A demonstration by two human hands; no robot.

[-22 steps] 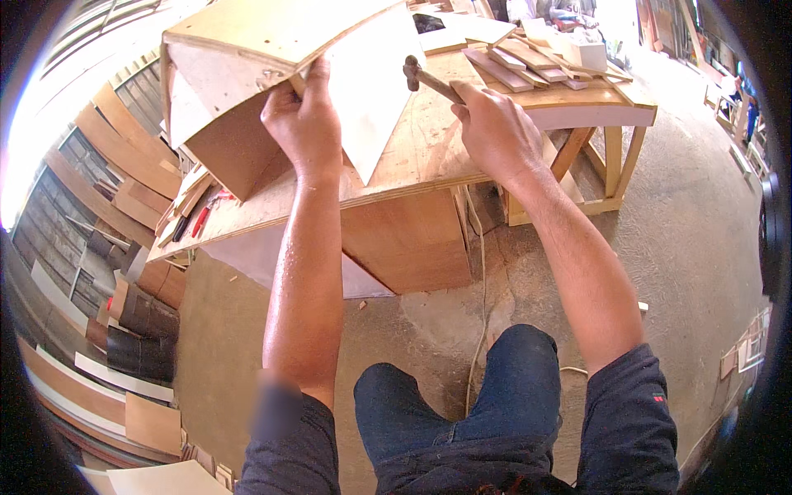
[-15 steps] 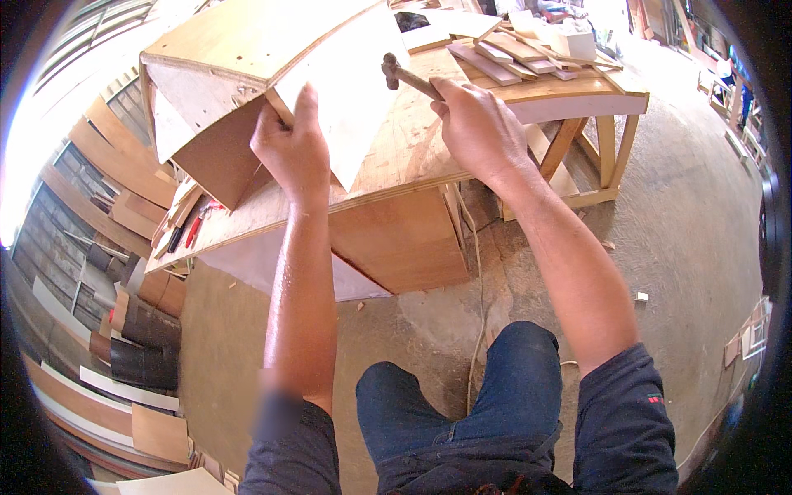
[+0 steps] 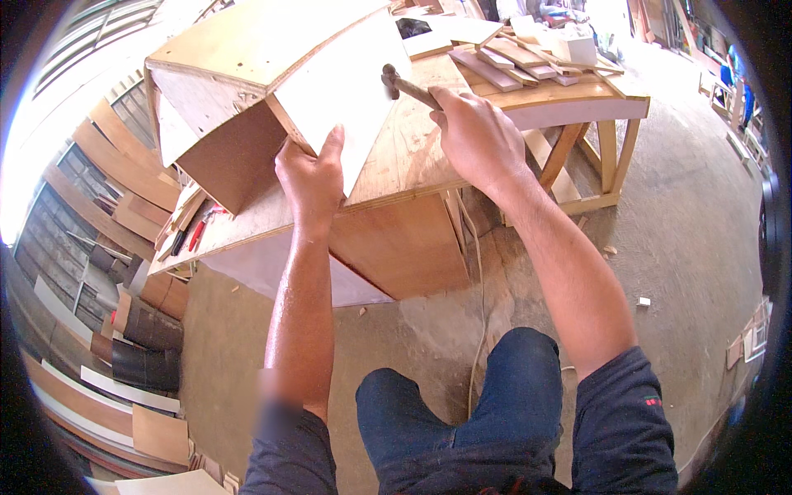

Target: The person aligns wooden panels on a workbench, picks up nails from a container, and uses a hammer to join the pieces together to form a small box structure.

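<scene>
A plywood box (image 3: 214, 103) lies on the wooden workbench (image 3: 408, 161), its open side facing me, with a brown inner board showing. My left hand (image 3: 312, 183) is closed around the near edge of the box's white side panel (image 3: 342, 95), thumb on the white face and fingers behind the edge. In my right hand (image 3: 483, 136) is a hammer (image 3: 411, 88), held by its wooden handle. The hammer's dark head hovers in front of the white panel; whether it touches the panel I cannot tell.
Several cut boards (image 3: 516, 58) are piled on the bench's right part. Red-handled pliers (image 3: 196, 235) lie near its left edge beside wood strips. A pale cable (image 3: 478, 280) runs down to the concrete floor. Plywood sheets (image 3: 124, 169) lean along the left wall.
My left hand has slid down the panel's edge, toward me and slightly right. The hammer in my right hand has dipped slightly.
</scene>
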